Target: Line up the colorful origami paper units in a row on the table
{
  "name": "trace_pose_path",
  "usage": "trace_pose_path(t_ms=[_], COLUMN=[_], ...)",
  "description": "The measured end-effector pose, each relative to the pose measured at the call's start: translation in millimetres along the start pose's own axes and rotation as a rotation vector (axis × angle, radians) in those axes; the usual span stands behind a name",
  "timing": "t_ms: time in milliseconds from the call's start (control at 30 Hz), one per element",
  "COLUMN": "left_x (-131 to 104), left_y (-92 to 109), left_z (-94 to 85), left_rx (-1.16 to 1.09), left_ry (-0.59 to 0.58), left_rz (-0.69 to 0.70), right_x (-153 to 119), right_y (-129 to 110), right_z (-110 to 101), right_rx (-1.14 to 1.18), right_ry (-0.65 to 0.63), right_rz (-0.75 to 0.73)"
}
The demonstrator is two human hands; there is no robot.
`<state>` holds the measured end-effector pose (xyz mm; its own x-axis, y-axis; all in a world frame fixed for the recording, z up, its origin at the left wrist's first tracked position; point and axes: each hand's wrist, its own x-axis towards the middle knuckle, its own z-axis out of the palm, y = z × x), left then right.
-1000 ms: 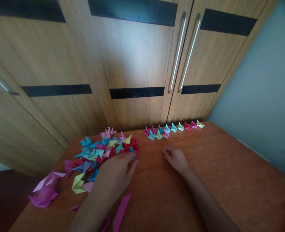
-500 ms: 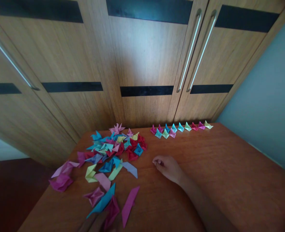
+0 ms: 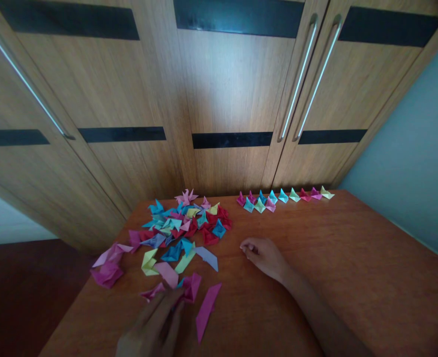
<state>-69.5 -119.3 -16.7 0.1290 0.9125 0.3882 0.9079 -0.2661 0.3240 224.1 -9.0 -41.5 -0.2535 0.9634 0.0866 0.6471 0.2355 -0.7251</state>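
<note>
My left hand point(image 3: 155, 322) has its fingers on a magenta folded paper piece point(image 3: 192, 287) at the lower left of the pile, with its fingertips closed round the near side. A bit of blue paper shows beside those fingertips. To their right lies a flat magenta strip point(image 3: 207, 312). My right hand point(image 3: 265, 258) rests on the table with fingers curled; whether anything is inside them is hidden. Beyond my left hand are a pink piece point(image 3: 167, 273), a yellow-green piece point(image 3: 150, 263) and a lilac strip point(image 3: 207, 258).
A pile of red, blue and pink folded papers point(image 3: 189, 220) covers the back left of the wooden table point(image 3: 352, 277). Small paper boats point(image 3: 294, 195) stand in rows along the back edge, before the wooden cabinet point(image 3: 229, 89).
My left hand has moved forward into fuller view, and the magenta piece has moved up with it, over the blue piece. My right hand stays resting. The view has shifted slightly.
</note>
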Motion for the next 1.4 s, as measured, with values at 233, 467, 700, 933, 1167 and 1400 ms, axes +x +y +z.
trace_pose_path(t_ms=[233,467,700,933,1167,1400], left_x=[80.7,128.7,132.7,123.5,120.0,126.8], left_y=[42.9,75.0,81.2,71.6,80.0,93.1], left_z=[8.6,34.4,52.3,48.1,44.3,54.8], left_rx=[-0.220,-0.355,-0.621,-0.703,-0.831,-0.997], left_ry=[-0.022,-0.132,-0.136,-0.212,-0.323,-0.298], left_rz=[0.127,0.206,0.164,0.117,0.163,0.132], right_x=[-3.0,-4.1,0.5,0.8,1.9,5.0], right_y=[-8.5,-16.1,-15.6,-6.5,-2.7,6.1], right_z=[-11.7,-16.1,-13.0,-20.4,-21.3,-23.0], right_rx=[0.523,0.748,0.708,0.762,0.892,0.955], right_ry=[-0.076,0.018,0.101,0.086,0.049,0.048], right_rz=[-0.050,-0.061,-0.038,0.007,0.033,0.089])
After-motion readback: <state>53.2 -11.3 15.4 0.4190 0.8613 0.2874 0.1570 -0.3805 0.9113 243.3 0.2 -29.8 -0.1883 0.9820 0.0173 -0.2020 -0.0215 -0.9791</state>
